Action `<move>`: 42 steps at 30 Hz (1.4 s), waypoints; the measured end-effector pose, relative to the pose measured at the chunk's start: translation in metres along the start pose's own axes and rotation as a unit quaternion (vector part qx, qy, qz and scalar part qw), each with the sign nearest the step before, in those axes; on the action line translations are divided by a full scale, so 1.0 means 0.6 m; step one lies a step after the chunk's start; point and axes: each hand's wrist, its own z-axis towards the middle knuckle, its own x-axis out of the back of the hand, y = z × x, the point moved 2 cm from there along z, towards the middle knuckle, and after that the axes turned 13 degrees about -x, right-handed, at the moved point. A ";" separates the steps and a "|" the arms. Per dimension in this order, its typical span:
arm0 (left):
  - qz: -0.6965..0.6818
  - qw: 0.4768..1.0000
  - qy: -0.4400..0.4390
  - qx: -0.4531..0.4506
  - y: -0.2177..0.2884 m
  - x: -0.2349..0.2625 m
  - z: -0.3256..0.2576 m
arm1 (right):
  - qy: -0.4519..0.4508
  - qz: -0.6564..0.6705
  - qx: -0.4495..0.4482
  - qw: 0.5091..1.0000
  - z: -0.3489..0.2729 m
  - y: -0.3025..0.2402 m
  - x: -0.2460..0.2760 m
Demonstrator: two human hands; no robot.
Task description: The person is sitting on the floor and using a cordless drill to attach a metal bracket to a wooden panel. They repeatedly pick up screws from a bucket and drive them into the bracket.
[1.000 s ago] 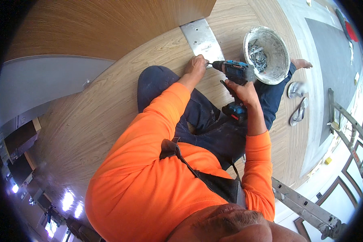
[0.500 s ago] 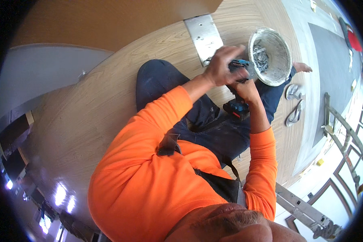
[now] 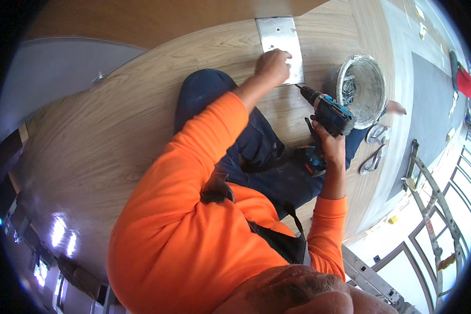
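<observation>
In my right hand (image 3: pixel 331 142) is a blue-and-black cordless drill (image 3: pixel 334 115), gripped by its handle. Its bit points up and left, close to the near edge of a silver metal plate (image 3: pixel 281 41) on the wood-look floor. My left hand (image 3: pixel 272 66) is over the plate's near part with fingers curled together. Whatever those fingers may hold is hidden or too small to make out. Several small holes show in the plate. Just right of the drill, a splattered white bucket (image 3: pixel 370 99) contains a heap of metal screws or similar fasteners (image 3: pixel 348 90).
My bent legs in dark trousers (image 3: pixel 206 97) flank the work spot. A brown panel (image 3: pixel 157 21) rises along the far edge. Off to the right are flip-flops (image 3: pixel 372 159) and a ladder (image 3: pixel 434 209). A grey mat (image 3: pixel 426 99) covers floor beyond the bucket.
My left hand has left the front of the drill and moved up-left onto the metal plate. The drill, still in my right hand, now shows fully, its bit toward the plate.
</observation>
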 end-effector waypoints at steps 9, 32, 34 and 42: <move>0.074 0.970 -0.230 0.035 -0.046 -0.028 -0.011 | 0.005 0.069 0.002 0.998 0.011 0.024 -0.040; 0.063 0.983 -0.171 -0.005 -0.103 -0.086 -0.023 | -0.024 0.020 0.043 0.999 0.031 0.001 -0.031; 0.061 0.979 -0.195 0.003 -0.053 -0.052 -0.021 | -0.036 0.006 0.023 0.999 0.037 0.003 -0.022; 0.060 0.982 -0.164 -0.071 -0.066 -0.063 -0.021 | -0.113 -0.161 0.175 0.965 0.045 -0.100 -0.026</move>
